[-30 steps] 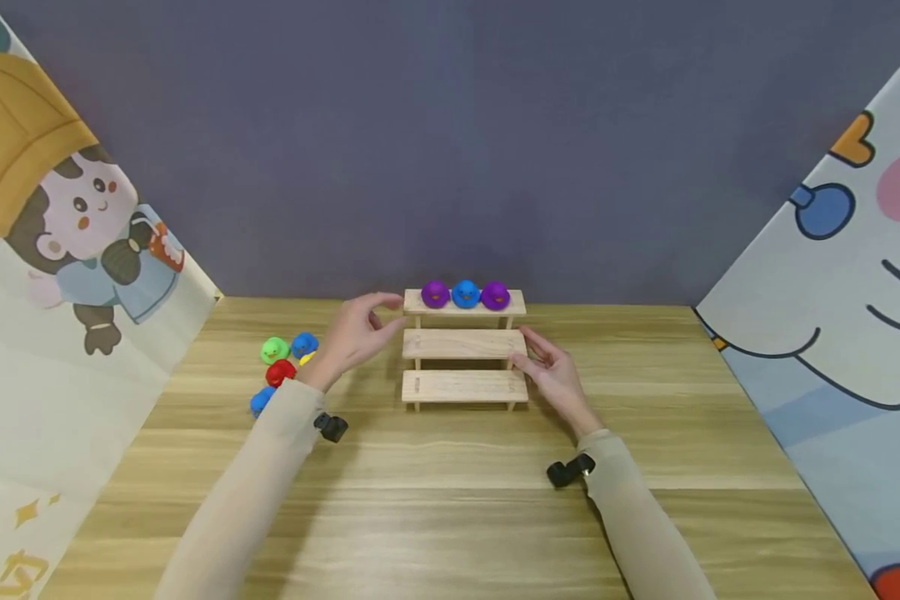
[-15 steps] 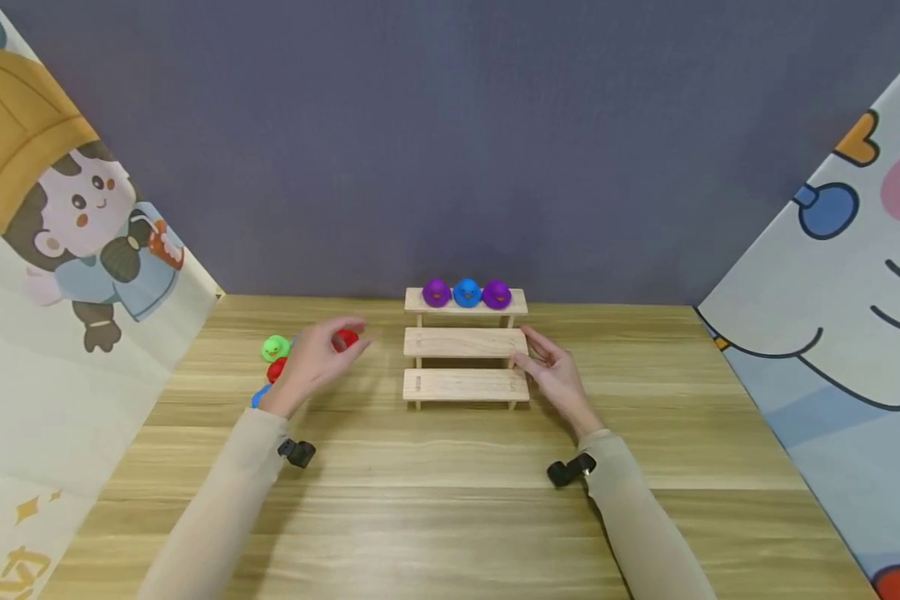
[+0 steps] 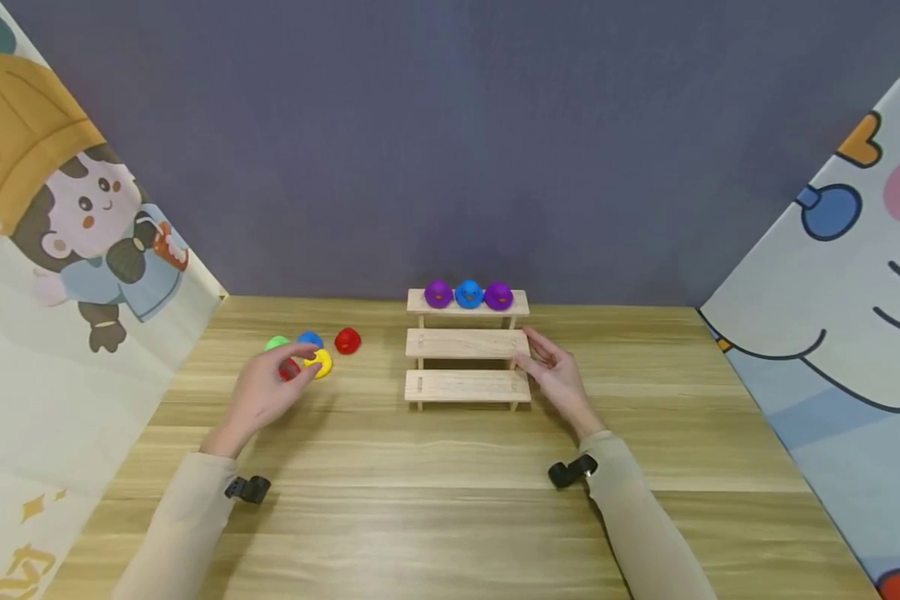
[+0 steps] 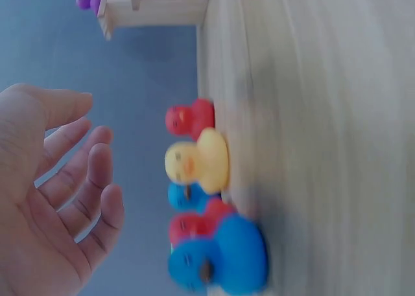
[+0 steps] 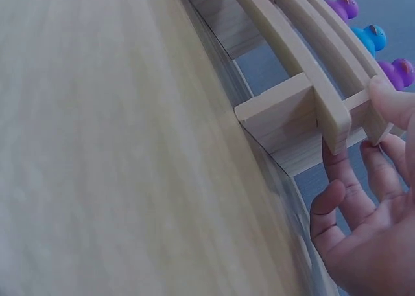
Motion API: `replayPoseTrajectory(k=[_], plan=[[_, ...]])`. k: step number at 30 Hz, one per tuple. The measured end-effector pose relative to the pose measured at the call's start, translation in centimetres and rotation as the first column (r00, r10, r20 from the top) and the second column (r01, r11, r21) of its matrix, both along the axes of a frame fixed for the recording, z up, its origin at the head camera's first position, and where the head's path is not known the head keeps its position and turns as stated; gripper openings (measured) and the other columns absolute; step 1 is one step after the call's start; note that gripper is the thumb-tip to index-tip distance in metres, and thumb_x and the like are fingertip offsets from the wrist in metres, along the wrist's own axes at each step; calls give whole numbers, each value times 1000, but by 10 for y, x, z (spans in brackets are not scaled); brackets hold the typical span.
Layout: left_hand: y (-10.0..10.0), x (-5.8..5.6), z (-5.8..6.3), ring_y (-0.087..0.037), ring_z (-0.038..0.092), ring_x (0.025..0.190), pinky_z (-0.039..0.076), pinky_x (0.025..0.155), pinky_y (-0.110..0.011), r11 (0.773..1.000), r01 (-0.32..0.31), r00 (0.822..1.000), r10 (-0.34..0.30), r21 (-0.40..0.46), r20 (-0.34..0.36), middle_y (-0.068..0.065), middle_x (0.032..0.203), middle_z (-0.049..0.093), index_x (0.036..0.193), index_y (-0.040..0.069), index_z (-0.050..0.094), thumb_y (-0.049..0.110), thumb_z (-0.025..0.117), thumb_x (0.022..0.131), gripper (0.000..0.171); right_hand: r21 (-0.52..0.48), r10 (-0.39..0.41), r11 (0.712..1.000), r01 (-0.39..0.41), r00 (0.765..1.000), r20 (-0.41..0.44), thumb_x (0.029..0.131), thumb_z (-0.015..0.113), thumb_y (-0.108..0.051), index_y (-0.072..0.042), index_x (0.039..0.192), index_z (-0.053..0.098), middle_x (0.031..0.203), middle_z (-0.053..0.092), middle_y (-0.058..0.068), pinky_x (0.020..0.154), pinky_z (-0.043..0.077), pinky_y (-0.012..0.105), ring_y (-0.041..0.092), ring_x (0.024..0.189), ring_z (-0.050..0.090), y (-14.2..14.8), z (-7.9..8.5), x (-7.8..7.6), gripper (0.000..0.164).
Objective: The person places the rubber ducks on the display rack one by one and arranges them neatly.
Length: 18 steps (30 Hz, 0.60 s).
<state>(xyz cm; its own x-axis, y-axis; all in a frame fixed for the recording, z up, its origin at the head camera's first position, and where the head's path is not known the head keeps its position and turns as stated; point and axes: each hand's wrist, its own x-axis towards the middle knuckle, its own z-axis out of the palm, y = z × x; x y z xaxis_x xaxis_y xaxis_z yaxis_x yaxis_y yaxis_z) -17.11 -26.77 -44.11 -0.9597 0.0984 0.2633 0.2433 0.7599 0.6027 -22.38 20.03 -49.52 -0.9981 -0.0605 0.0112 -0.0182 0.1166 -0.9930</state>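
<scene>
My left hand (image 3: pixel 264 385) hovers over a small cluster of toy ducks at the left, fingers loosely bent and nothing between them. About it are a yellow duck (image 3: pixel 319 364), a blue duck (image 3: pixel 310 338), a red duck (image 3: pixel 289 369) and a partly hidden green duck (image 3: pixel 275 342). Another red duck (image 3: pixel 347 341) sits apart to the right. The left wrist view also shows a nearer blue duck (image 4: pixel 241 254), which the hand covers in the head view. My right hand (image 3: pixel 557 377) grips the right end of the three-tier wooden stand (image 3: pixel 467 343), thumb on top of the middle tier.
On the top tier stand a purple duck (image 3: pixel 438 293), a blue duck (image 3: pixel 468 293) and another purple duck (image 3: pixel 498 296) in a row. A dark grey wall (image 3: pixel 457 150) rises behind the wooden table (image 3: pixel 420 500), with cartoon-printed panels at both sides.
My left hand has moved left and back from beside the top tier to the duck cluster, uncovering the red duck on the right and the yellow duck. My right hand stays on the stand.
</scene>
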Motion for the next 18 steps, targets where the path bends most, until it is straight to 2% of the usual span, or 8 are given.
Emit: replayPoseTrajectory(k=[4,9,14,18], plan=[[-17,11,-3,-9,61,73,47,58,-26,999,-41,999,41,-5,-10,-11,101,79,127,8,76,24,75,100,31,-3,0,1000,0,1000,0,101,74,-15,-9,161,46,167,43,14,100,53,15,39,143,56,1,1,0,66],[-39,25,-8,-3,62,73,49,57,-24,998,-52,999,51,-29,-10,-12,112,80,124,8,76,21,82,95,33,-4,0,1000,0,1000,4,101,74,-15,-10,160,47,167,44,13,99,53,16,39,141,57,0,1,0,65],[-57,38,-12,-20,69,87,52,67,-30,992,-30,994,43,-126,104,-17,125,76,132,6,72,27,84,93,46,-5,-2,1000,2,1000,14,102,74,-14,-11,161,46,168,43,12,99,53,16,38,142,57,1,-1,0,66],[-66,42,-18,-27,68,94,52,75,-36,989,-20,983,46,-145,180,-20,126,73,135,6,71,26,83,93,48,-4,-6,1000,6,1000,11,101,74,-14,-11,161,46,168,43,12,99,53,16,39,141,57,1,-1,0,66]])
